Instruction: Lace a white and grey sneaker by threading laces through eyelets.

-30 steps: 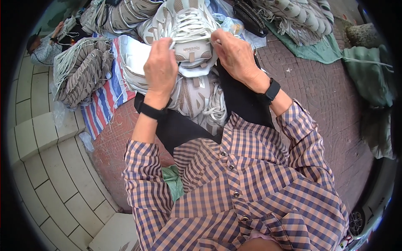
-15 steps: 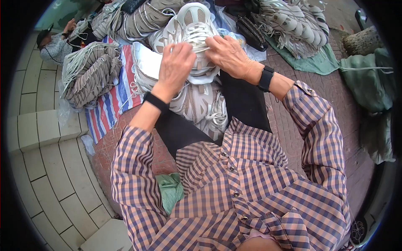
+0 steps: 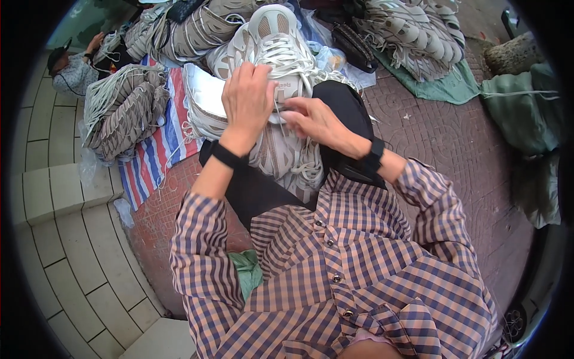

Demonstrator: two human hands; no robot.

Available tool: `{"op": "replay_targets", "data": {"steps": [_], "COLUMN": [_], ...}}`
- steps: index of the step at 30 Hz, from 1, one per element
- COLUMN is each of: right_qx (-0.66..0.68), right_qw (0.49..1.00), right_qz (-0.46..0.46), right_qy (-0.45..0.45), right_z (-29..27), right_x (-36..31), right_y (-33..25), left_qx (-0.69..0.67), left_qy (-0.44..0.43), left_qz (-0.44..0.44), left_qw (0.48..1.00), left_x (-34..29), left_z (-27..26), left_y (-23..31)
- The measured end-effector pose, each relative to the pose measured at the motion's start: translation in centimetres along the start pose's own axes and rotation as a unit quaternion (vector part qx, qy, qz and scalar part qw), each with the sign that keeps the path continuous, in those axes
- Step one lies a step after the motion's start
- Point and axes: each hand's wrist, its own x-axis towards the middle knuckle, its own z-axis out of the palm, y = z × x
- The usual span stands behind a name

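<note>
The white and beige sneaker [image 3: 281,45] is in front of me, above my lap, toe pointing away, its laces criss-crossed up the front. Half a second ago both my hands were level over those laces, one at each side; now my right hand [image 3: 317,122] has come down and inward, below the tongue, nearer the heel end. Its fingers are half curled and blurred, right beside a thin pale lace end [image 3: 279,113]; I cannot tell whether they pinch it. My left hand [image 3: 248,99] is by the left of the tongue, fingers bent and close together, its back hiding whatever they may hold. With my right hand lower, more of the sneaker's right side shows. Another shoe [image 3: 272,152] lies under it between my thighs, as before, and the shoe bundle [image 3: 128,110] to my left remains on the striped sheet [image 3: 158,158].
</note>
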Motion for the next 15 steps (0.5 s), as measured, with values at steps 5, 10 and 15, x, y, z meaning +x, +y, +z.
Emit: {"op": "replay_targets", "data": {"steps": [5, 10, 15], "right_qx": [0.344, 0.324, -0.095], "right_qw": [0.919, 0.935, 0.993], "right_qz": [0.188, 0.146, -0.077], "right_qy": [-0.035, -0.018, -0.002], "right_z": [1.5, 1.9, 2.2], "right_x": [2.0, 2.1, -1.5], "right_y": [0.1, 1.4, -1.0], "left_qx": [0.141, -0.202, -0.384], "left_qy": [-0.067, -0.257, -0.222], "left_qz": [0.036, -0.096, -0.225], "left_qw": [0.987, 0.94, 0.868], "left_x": [2.0, 3.0, 0.6], "left_z": [1.4, -0.6, -0.6], "left_y": [-1.2, -3.2, -3.4]}}
